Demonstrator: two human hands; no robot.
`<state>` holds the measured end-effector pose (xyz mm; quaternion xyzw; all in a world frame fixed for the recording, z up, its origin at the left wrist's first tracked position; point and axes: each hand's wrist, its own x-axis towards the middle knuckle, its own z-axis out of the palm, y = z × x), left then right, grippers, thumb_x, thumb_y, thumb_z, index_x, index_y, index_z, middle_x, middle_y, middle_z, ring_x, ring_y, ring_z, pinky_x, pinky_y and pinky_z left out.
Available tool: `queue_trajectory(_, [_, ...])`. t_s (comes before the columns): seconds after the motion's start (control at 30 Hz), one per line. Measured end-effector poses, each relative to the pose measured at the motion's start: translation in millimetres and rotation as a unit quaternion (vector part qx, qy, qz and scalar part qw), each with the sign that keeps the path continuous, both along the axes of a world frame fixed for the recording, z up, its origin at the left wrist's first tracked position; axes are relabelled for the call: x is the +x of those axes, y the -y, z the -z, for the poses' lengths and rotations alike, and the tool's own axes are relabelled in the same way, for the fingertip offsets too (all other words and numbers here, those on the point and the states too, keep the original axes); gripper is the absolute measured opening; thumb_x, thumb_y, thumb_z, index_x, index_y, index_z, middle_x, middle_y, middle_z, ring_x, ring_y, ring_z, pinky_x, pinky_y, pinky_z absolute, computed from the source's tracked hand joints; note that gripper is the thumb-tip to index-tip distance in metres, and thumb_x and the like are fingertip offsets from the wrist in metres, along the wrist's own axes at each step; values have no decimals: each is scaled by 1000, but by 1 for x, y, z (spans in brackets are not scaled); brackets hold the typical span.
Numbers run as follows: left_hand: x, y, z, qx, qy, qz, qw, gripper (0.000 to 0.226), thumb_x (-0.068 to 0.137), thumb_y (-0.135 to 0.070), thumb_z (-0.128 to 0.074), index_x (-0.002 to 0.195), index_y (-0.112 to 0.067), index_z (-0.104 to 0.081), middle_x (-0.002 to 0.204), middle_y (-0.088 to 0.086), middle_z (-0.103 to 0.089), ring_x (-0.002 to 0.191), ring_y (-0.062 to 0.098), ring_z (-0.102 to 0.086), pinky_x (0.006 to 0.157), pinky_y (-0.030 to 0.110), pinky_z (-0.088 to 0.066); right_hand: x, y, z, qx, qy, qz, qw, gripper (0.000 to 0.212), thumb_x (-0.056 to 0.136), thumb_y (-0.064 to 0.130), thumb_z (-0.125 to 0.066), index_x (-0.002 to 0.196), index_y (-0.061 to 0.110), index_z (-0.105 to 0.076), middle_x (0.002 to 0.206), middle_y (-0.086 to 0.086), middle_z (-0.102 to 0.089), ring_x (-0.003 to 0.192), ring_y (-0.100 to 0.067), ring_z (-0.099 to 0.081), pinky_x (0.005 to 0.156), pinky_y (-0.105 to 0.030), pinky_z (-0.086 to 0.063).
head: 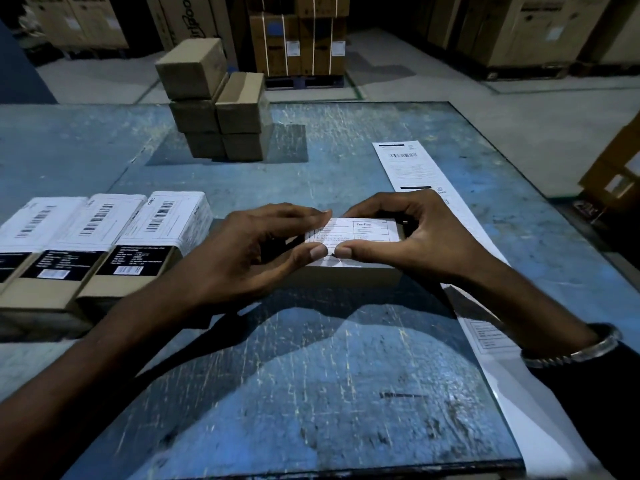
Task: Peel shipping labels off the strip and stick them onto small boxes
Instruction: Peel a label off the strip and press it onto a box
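Here, a small box (349, 271) is seen at the middle of a scratched blue tabletop (311, 375), its long axis running left to right across the view, with a white shipping label (360, 230) laid on its top face, the printed text reading upright toward the camera. The label is pressed down by both hands: the left hand (249, 251) and the right hand (408, 240) are curved over the box, thumbs nearly meeting at the label's near edge and fingers (311, 216) resting along its far edge. Nothing is gripped outright; the fingers are held half-bent against the paper. A metal bangle (571, 351) is worn on the right wrist. To the left, three labelled boxes (104, 244) are lined up side by side, long axes pointing away from the camera. At the far side, five plain boxes (214, 102) are stacked. Along the right edge, one long label strip (412, 168) is laid out, running from far to near.
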<state>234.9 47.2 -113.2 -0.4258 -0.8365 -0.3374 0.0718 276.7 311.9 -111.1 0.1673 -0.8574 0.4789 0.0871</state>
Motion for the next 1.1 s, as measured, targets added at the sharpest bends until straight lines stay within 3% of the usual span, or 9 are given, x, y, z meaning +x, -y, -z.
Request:
queue_trajectory(0.1, [-4,-1,6,-38,-65,-10,997,46,108,-43,-56,147,-20,-64,145,-4,-65,127,7,-63,99,42,-60,0,0,0,5,0,12,1000,36,71,45,-96,102,31,-84,97,20,-81,95,-3,-77,85,-26,-61])
queue_trajectory(0.23, [-4,-5,11,-100,-156,-25,982,50,107,-39,-48,148,-14,-61,146,10,-64,121,19,-57,96,35,-50,-2,-1,0,32,-22,11,999,45,69,53,-92,107,29,-84,100,20,-81,97,-1,-77,85,-27,-62])
queue_trajectory(0.4, [-3,-4,8,-114,-175,-20,978,51,107,-38,-47,148,-10,-60,145,14,-64,118,26,-61,93,40,-54,-3,-5,-3,62,-33,4,998,49,69,57,-90,110,31,-84,101,21,-81,96,2,-76,84,-29,-62])
queue_trajectory(0.53, [-4,-1,9,-124,-174,-9,977,53,108,-40,-45,149,-9,-58,147,13,-62,119,24,-58,95,35,-50,-5,-13,0,85,-23,-25,996,56,71,51,-93,121,30,-80,109,22,-80,101,-3,-76,86,-36,-62])
queue_trajectory(0.63, [-6,1,8,-130,-154,-4,980,56,108,-42,-43,153,-11,-54,151,11,-59,126,22,-54,101,36,-48,-8,-23,-1,74,35,-64,995,63,72,37,-97,131,28,-75,118,19,-78,110,-6,-74,95,-40,-61])
queue_trajectory(0.77, [-2,5,6,-70,-40,2,997,57,106,-48,-48,155,-19,-55,156,-4,-56,139,12,-53,110,42,-50,-9,-31,-5,53,97,-107,988,80,65,33,-98,140,27,-70,130,17,-75,122,-7,-70,109,-38,-57])
queue_trajectory(0.9, [11,-5,8,52,45,-50,996,58,96,-58,-66,143,-24,-67,142,-9,-67,132,7,-61,105,33,-55,-10,-23,-2,8,81,-77,994,62,72,46,-91,129,30,-77,123,15,-79,116,-7,-74,106,-43,-59])
queue_trajectory(1.0, [17,-20,15,120,17,-83,989,66,81,-53,-89,132,-14,-75,128,-5,-75,119,4,-69,97,28,-60,-11,-18,3,20,40,-51,998,54,75,45,-87,126,30,-78,120,16,-80,111,-5,-75,99,-36,-62])
queue_trajectory(1.1, [15,-20,20,115,-35,-87,989,67,78,-52,-89,130,-12,-76,127,-2,-75,115,8,-71,93,38,-62,-13,-24,2,25,69,-83,994,61,75,32,-91,133,25,-74,123,16,-79,113,-5,-74,96,-25,-59])
